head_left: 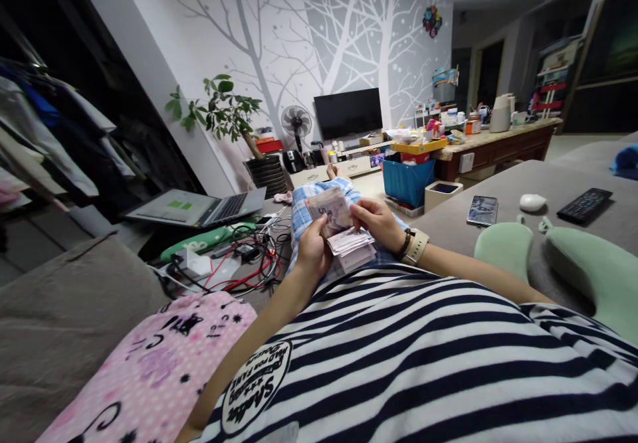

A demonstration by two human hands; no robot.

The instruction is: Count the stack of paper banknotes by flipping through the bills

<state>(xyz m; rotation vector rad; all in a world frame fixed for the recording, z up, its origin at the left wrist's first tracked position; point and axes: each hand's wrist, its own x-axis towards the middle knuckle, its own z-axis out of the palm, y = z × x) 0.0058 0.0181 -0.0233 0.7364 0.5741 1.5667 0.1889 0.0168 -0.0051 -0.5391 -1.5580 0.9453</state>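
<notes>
A bundle of banknotes (pixel 329 205) with printed numerals is fanned upward in front of my lap. My left hand (pixel 314 247) is closed on its lower left side, the thumb lying across the front. At the right edge, the fingers of my right hand (pixel 379 224) pinch the notes. Below them, more pale folded notes (pixel 351 247) bend down toward the striped shirt. How many notes there are cannot be made out. Blue checked trousers (pixel 303 214) lie beneath both hands, and a watch (pixel 416 245) is on my right wrist.
On the left are an open laptop (pixel 194 209), tangled cables (pixel 259 257) and a pink dotted cloth (pixel 164 356). To the right, a phone (pixel 482 210), white rounded case (pixel 533 202), black remote (pixel 585 205) and green neck-pillow-like object (pixel 593 264) lie on the sofa. A blue bin (pixel 409 182) stands ahead.
</notes>
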